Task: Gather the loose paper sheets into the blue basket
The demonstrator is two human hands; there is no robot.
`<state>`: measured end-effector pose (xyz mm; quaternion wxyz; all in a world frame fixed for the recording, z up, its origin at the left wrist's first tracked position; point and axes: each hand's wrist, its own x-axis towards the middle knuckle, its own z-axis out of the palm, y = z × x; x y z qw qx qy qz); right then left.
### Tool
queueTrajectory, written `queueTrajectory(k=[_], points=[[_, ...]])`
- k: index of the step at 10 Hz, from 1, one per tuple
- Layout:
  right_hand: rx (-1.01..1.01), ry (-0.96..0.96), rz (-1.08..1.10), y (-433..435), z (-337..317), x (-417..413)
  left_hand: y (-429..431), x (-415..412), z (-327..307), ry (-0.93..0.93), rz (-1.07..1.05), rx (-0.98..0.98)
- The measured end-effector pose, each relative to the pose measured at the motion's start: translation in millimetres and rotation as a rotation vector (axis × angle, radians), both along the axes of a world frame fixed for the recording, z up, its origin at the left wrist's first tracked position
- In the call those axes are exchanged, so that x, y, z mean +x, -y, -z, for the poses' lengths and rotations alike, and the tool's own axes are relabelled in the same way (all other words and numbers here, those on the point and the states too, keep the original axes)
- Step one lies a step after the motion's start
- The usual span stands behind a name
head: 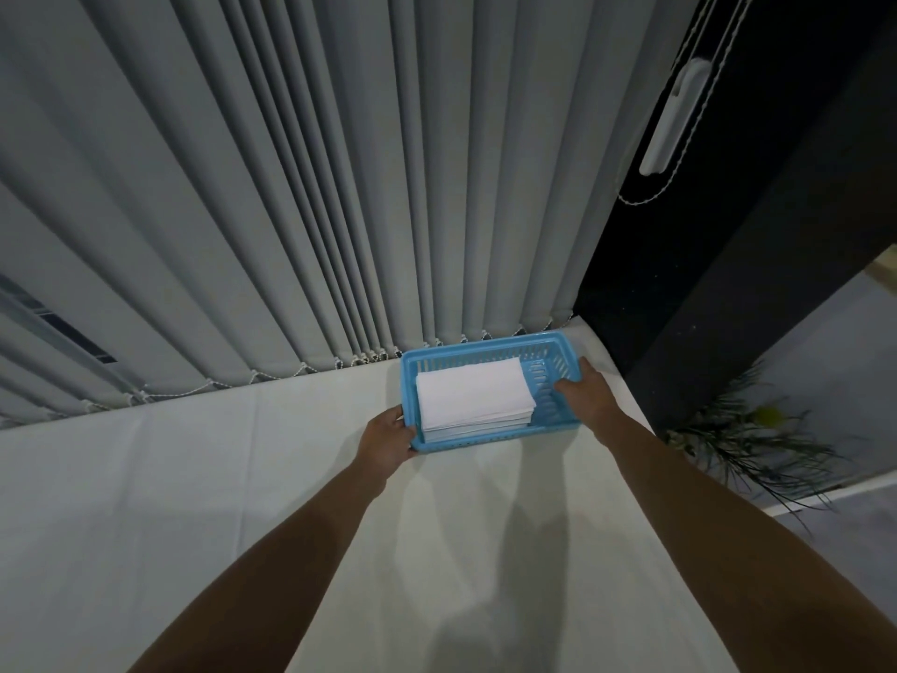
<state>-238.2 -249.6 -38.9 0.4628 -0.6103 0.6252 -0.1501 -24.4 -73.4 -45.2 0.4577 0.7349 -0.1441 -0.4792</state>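
Note:
A blue slotted plastic basket [485,349] stands on the white table near its far right corner, close to the blinds. Inside it lies a neat stack of white paper sheets [473,398], filling the left part of the basket. My left hand [388,437] grips the basket's near left corner, thumb over the rim. The basket's right end is held by my right hand [585,393], whose fingers curl over the rim into the basket. Both arms reach forward across the table.
The table is covered by a white cloth [194,478]. Grey vertical blinds [291,211] hang right behind the basket. The table's right edge runs just beyond my right hand, with a dark wall and a green plant [747,439] past it.

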Motion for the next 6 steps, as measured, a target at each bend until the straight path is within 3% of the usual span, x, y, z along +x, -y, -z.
queueTrajectory(k=[1,2,4,6], points=[[0.005,-0.039,-0.012,-2.1,0.3,-0.2,-2.6,1.3,1.3,0.131,0.096,0.041],[-0.052,-0.157,-0.061,-4.7,-6.2,2.2,-7.8,6.4,-3.3,0.415,0.291,0.157],[-0.328,-0.531,-0.309,-28.8,-19.9,16.6,-30.0,29.5,-20.3,0.681,0.469,0.258],[-0.418,-0.595,-0.452,-73.8,-43.1,64.6,-69.3,73.0,-41.2,0.948,0.504,0.371]])
